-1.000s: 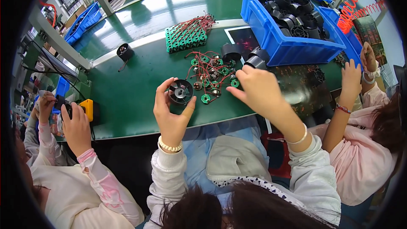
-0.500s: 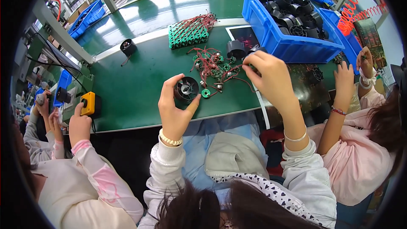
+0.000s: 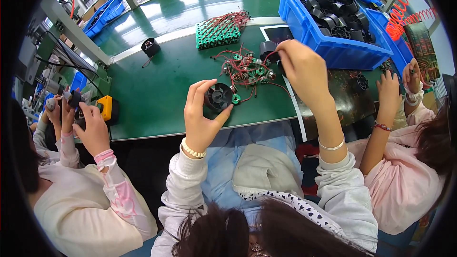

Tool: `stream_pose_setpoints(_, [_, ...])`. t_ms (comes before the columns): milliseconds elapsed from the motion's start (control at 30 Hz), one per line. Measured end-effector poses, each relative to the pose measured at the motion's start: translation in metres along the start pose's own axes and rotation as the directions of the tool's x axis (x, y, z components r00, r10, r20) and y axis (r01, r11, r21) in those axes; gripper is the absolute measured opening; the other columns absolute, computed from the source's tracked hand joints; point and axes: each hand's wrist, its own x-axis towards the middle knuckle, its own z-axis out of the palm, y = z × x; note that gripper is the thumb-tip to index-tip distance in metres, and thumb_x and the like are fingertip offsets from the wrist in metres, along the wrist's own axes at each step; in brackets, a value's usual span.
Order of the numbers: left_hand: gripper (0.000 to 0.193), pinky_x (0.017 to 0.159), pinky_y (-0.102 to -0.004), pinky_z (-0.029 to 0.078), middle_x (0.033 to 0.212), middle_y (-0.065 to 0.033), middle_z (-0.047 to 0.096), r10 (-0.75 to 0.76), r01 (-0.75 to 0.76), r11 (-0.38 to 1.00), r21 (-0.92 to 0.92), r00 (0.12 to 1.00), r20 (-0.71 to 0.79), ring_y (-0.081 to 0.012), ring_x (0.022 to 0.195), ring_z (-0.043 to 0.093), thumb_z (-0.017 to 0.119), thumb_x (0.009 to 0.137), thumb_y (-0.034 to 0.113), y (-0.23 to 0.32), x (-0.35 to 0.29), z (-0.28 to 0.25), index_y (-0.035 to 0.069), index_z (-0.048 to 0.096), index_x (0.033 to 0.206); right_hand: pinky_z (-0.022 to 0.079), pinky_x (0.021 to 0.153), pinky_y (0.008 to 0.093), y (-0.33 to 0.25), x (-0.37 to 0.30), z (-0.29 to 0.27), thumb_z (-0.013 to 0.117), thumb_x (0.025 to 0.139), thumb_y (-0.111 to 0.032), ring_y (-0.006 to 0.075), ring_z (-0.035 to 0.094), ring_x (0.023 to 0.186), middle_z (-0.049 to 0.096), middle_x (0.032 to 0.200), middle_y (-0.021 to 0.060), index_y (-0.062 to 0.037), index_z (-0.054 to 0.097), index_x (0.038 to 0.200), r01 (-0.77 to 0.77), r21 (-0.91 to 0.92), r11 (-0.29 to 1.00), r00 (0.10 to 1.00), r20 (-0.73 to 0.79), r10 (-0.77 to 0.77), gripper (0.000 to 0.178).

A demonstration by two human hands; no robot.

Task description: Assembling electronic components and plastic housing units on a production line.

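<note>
In my left hand (image 3: 202, 114) is a black round fan housing (image 3: 219, 97), gripped by its rim between thumb and fingers, its opening and blades facing up. My right hand (image 3: 304, 74) is raised over the right of a heap of small green circuit boards with red wires (image 3: 250, 69). Its thumb and forefinger are pinched together at what looks like a red wire (image 3: 271, 55); the fingers partly hide it. Just behind those fingertips stands another black housing (image 3: 268, 49). One loose green ring-shaped board (image 3: 236, 99) lies beside the held housing.
A green foam block bristling with red wires (image 3: 218, 35) stands farther back. A blue crate of black housings (image 3: 338, 50) is at the right. One housing (image 3: 150, 46) sits at the left, above a yellow switch box (image 3: 107, 109). Co-workers' hands (image 3: 93, 131) (image 3: 389, 90) work on both sides.
My right hand has risen toward the standing housing. The fan housing in my left hand shifted slightly right; its centre looked silvery before and dark now. The left co-worker's hand left the switch box.
</note>
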Motion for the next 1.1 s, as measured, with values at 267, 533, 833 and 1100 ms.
stream_pose_setpoints(267, [0.06, 0.077, -0.0257, 0.049, 0.116, -0.0069, 0.058, 0.036, -0.036, 0.997, 0.071, 0.999, 0.005, -0.0154, 0.085, 0.057, 0.076, 0.067, -0.002, 0.001, -0.001, -0.001, 0.004, 0.058, 0.124, 0.042, 0.058, 0.0252, -0.002, -0.004, -0.012, 0.065, 0.084, -0.004, 0.0128, 0.049, 0.058, 0.064, 0.074, 0.0025, -0.0013, 0.066, 0.088, -0.028, -0.03, 0.999, 0.976, 0.214, 0.034, 0.005])
stream_pose_setpoints(533, [0.064, 0.082, -0.0269, 0.049, 0.115, -0.008, 0.06, -0.102, 0.104, 0.993, -0.058, 0.994, 0.026, -0.0184, 0.091, 0.061, 0.076, 0.064, -0.003, 0.001, -0.004, -0.001, 0.004, 0.057, 0.124, 0.033, 0.052, 0.0208, -0.008, -0.019, -0.01, 0.069, 0.082, -0.004, 0.0074, 0.042, 0.054, 0.059, 0.063, -0.0014, -0.0016, 0.071, 0.082, -0.16, 0.343, 0.925, 0.985, 0.115, 0.128, 0.003])
stream_pose_setpoints(833, [0.067, 0.086, -0.0296, 0.05, 0.123, -0.0111, 0.059, 0.048, -0.047, 0.995, -0.082, 0.999, 0.013, -0.0243, 0.1, 0.062, 0.075, 0.062, -0.006, 0.033, -0.025, -0.01, 0.002, 0.052, 0.124, 0.023, 0.044, 0.0187, -0.067, -0.09, 0.003, 0.073, 0.072, 0.001, 0.0033, 0.034, 0.047, 0.057, 0.056, -0.0041, -0.002, 0.072, 0.075, -0.318, 0.662, 0.678, 0.948, 0.236, 0.214, 0.004])
stream_pose_setpoints(1100, [0.07, 0.084, -0.0298, 0.05, 0.126, -0.0126, 0.056, 0.025, 0.008, 0.981, -0.195, 0.986, 0.163, -0.0255, 0.1, 0.061, 0.075, 0.062, -0.005, 0.041, -0.034, -0.024, 0.003, 0.049, 0.126, 0.033, 0.047, 0.0241, -0.07, -0.095, 0.005, 0.074, 0.068, 0.001, 0.0118, 0.043, 0.05, 0.054, 0.063, -0.0016, -0.005, 0.07, 0.083, 0.107, 0.344, 0.933, 0.994, -0.032, -0.103, 0.017])
